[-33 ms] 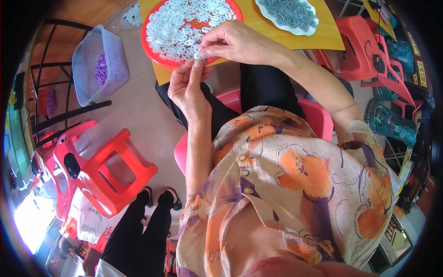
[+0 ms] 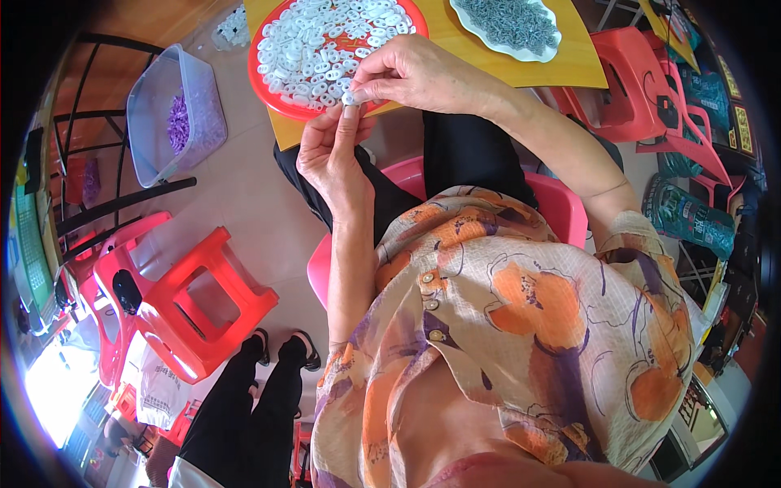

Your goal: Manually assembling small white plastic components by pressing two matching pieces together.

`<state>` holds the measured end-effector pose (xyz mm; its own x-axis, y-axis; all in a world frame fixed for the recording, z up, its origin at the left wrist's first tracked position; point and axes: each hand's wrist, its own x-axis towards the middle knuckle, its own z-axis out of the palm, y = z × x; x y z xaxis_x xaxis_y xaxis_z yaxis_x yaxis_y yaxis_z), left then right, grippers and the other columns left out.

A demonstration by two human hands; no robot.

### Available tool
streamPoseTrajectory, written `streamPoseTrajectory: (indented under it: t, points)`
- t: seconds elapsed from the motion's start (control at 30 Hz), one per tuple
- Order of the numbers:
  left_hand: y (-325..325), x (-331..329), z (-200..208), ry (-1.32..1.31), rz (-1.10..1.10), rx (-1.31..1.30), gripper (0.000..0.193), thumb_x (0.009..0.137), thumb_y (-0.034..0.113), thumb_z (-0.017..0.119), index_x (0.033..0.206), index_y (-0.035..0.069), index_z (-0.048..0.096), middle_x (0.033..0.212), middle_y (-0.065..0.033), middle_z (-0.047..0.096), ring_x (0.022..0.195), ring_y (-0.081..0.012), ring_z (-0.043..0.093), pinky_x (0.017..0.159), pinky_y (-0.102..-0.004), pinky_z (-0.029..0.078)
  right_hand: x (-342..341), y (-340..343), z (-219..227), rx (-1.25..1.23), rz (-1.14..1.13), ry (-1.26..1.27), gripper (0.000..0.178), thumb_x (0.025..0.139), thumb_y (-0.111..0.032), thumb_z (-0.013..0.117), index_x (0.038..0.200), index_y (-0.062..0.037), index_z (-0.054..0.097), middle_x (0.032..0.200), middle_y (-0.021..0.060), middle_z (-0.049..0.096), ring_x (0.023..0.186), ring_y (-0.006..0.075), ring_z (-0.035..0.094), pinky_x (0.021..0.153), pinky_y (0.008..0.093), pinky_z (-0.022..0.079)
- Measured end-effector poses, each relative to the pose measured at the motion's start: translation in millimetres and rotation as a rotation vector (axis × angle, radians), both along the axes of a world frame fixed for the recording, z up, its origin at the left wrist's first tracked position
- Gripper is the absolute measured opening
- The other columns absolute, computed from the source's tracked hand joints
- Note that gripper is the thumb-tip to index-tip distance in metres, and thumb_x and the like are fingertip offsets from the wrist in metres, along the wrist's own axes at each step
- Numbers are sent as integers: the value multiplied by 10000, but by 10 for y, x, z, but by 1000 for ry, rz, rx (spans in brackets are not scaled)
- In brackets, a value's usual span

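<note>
Between my fingertips is a small white plastic piece (image 2: pixel 349 98), just over the near edge of a red round tray (image 2: pixel 262 84). My left hand (image 2: pixel 335 154) pinches it from below with thumb and forefinger. From the right, my right hand (image 2: pixel 415 77) closes thumb and forefinger at its top; anything smaller in that pinch is hidden. Many white oval plastic pieces with holes (image 2: pixel 297 41) lie spread in the tray. Further right, a white scalloped dish (image 2: pixel 537 55) holds a heap of small grey metal screws or pins (image 2: pixel 512 24).
The yellow table (image 2: pixel 569 73) ends just before my knees. A clear plastic bin (image 2: pixel 146 163) with purple pieces stands on the floor at left. Red plastic stools (image 2: pixel 207 301) are at left and right (image 2: pixel 626 89). Another person's legs (image 2: pixel 244 407) are at lower left.
</note>
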<state>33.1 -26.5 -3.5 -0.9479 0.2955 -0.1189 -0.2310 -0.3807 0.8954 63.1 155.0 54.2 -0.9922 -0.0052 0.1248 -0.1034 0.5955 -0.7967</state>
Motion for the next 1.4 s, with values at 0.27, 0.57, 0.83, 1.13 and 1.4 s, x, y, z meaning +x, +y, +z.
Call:
streamPoseTrajectory:
  t: [0.27,0.57,0.83,1.13,1.4]
  points:
    - [11,-27,-51,-46,-20,32,113,951,21,732,1045,-26,690,918,-149,771,768,-183,754,683,-268,600,-115,55,-70,-160,15,-163,234,952,-230,748,959,2,774,716,43,696,605,88,564,620,258,468]
    - [-62,-88,-6,-56,-283,154,382,1031,199,664,1344,-20,637,939,-78,740,757,-118,678,690,-253,574,-64,100,1,-511,99,-401,266,974,-265,741,931,-5,774,723,-12,682,544,10,459,538,188,380]
    - [-59,-3,-63,136,-159,154,363,1046,204,642,1334,-16,648,846,-64,722,673,-107,642,598,-248,546,-33,-22,114,-659,91,-421,217,954,-240,764,942,-24,779,689,-45,620,543,6,427,525,179,318]
    - [-45,17,-63,204,-69,120,316,1059,201,621,1277,-21,675,737,-31,662,612,-82,594,551,-229,486,-48,-125,98,-751,60,-443,237,950,-253,772,938,-16,774,667,-53,582,535,9,423,508,185,302]
    - [-174,-128,-35,197,-220,89,292,1036,155,653,1263,-23,696,797,-8,655,678,-73,556,623,-224,454,-63,48,138,-658,134,-491,252,964,-269,751,928,-20,756,687,-35,606,519,14,433,503,190,331]
